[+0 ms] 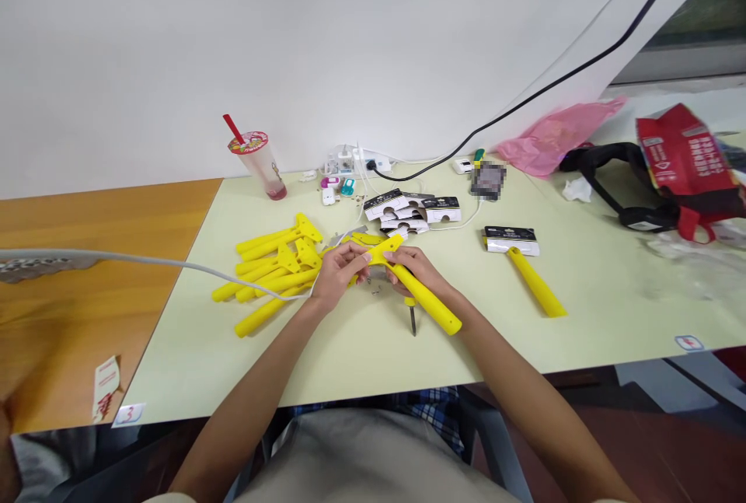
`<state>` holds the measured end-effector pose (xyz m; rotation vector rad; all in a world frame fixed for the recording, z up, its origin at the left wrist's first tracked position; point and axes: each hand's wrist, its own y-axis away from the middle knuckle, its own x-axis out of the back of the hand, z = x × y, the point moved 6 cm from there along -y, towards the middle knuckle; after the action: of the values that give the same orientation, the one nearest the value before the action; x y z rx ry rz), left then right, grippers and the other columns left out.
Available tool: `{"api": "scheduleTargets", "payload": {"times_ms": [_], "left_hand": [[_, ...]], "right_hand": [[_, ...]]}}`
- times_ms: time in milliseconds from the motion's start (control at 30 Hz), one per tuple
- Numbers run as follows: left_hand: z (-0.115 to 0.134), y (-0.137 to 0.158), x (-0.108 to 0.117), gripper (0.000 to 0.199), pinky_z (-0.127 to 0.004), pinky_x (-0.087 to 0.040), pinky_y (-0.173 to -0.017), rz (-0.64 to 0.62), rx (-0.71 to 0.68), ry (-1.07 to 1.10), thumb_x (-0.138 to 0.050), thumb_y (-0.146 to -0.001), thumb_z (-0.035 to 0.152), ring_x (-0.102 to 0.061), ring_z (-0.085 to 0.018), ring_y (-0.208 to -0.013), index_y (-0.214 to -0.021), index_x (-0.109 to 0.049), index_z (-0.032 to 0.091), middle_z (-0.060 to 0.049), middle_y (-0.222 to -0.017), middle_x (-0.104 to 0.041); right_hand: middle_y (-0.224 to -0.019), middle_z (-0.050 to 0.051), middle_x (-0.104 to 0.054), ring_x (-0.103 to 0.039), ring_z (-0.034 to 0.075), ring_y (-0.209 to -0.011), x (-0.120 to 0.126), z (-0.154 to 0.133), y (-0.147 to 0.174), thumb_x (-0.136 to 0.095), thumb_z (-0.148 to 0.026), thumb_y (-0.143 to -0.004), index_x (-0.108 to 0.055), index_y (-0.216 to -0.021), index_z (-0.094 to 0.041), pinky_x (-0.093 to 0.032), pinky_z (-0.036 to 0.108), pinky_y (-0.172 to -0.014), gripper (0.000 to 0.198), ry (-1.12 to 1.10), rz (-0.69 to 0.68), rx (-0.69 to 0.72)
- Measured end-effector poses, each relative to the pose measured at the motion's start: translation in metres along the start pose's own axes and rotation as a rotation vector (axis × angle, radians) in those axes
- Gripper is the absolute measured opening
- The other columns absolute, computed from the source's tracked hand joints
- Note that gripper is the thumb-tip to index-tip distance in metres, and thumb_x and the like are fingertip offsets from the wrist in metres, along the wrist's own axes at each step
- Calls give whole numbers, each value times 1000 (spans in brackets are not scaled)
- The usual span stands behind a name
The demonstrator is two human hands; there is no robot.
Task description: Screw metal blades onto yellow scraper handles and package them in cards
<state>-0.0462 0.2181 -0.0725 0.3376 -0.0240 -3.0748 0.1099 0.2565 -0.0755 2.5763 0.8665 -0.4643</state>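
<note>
A yellow scraper handle (428,301) is held above the table, its wide head up and its grip slanting down to the right. My left hand (339,274) pinches the left side of its head. My right hand (418,270) is closed round its neck. Below the right hand shows a screwdriver (413,320), its shaft pointing toward me; I cannot tell if that hand also holds it. Small screws (376,291) lie under the hands. To the left is a pile of yellow scraper handles (273,281). More yellow parts (366,239) lie behind my hands, partly hidden.
Black-and-white cardboard sleeves (402,211) are heaped behind my hands. A scraper with a sleeve on its head (535,281) lies to the right. A drink cup (265,169) stands back left. A grey cable (203,264) crosses to my left wrist. A red bag (684,161) sits far right.
</note>
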Motion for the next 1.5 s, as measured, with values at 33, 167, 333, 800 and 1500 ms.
{"api": "scheduleTargets", "payload": {"times_ms": [33,167,333,800,1500], "left_hand": [[0,0,-1,35,-26,-44,-51,-2,1,-1,-90,-83,49,-56,-12,-53,-88,-71,19,1,-62,-66],[2,0,-6,42,-26,-45,-52,-48,-12,49,-81,-89,59,-59,-14,-58,-98,-72,20,-2,-72,-69],[11,-4,5,42,-28,-49,-60,66,-180,-176,-74,-95,61,-61,-15,-68,-98,-73,19,-4,-83,-70],[15,-1,-10,7,-48,-50,-105,-272,-399,-922,-78,-94,32,-69,-27,-106,-98,-78,25,-6,-105,-78],[10,-3,1,19,-56,-48,-111,-153,-466,-1243,-66,-98,22,-54,-33,-123,-103,-84,24,-11,-122,-70]], "right_hand": [[-51,-1,-62,-44,10,-30,0,0,0,-86,-47,-78,-62,-67,-18,-30,23,-28,39,3,3,-1],[-47,-1,-57,-40,9,-29,1,-7,3,-85,-50,-79,-60,-60,-18,-28,22,-28,44,-7,-5,21],[-47,-7,-47,-25,3,-33,16,-26,9,-83,-53,-80,-53,-58,-20,-24,18,-28,50,-168,32,135],[-50,-7,-48,-24,3,-34,25,-35,10,-83,-48,-84,-55,-60,-19,-26,17,-28,46,-308,66,265],[-50,-4,-55,-31,4,-32,22,-27,6,-86,-47,-82,-57,-62,-19,-27,18,-28,45,-246,64,224]]}}
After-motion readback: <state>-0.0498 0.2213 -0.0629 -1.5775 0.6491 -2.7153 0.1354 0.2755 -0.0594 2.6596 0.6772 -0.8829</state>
